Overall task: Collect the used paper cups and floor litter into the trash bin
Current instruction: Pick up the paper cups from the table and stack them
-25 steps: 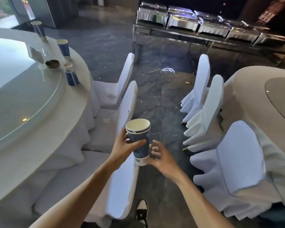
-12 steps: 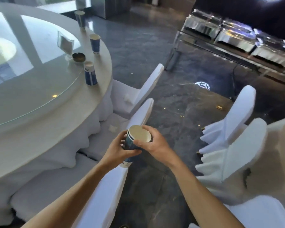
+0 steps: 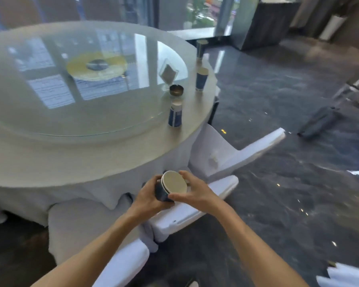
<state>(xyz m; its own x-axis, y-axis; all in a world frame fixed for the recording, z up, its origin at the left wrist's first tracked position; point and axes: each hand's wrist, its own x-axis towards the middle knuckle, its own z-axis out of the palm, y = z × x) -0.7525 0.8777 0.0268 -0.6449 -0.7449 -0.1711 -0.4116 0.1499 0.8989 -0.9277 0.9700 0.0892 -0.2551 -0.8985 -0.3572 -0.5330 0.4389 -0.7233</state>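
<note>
Fingers (image 3: 153, 183) of left hand (image 3: 147, 195): curled around the dark blue wall of a stacked paper cup set (image 3: 170, 186), thumb on the near side, closed firmly on it. Fingers (image 3: 186, 177) of right hand (image 3: 195, 193): spread over the far rim and side of the same stack, thumb along the lower edge, also closed on it. Stack tilted, mouth facing the camera; doubled white rim lines visible, pale interior, contents not discernible. Held in the air above a white-covered chair back (image 3: 186, 212), just in front of the draped edge of the round banquet table (image 3: 91, 154).

On the table, near its right edge: one blue paper cup (image 3: 175, 116) upright, touching the rim of the glass turntable (image 3: 81, 79); a second blue cup (image 3: 201, 79) farther back; a third cup (image 3: 201, 48) at the far edge. Between the first two: a small dark ashtray (image 3: 176, 90) and a clear card stand (image 3: 168, 74), both on the glass.

Second white-covered chair (image 3: 236, 150) to the right of the table. Dark polished stone floor (image 3: 278, 183) beyond; image blurred toward the edges
</note>
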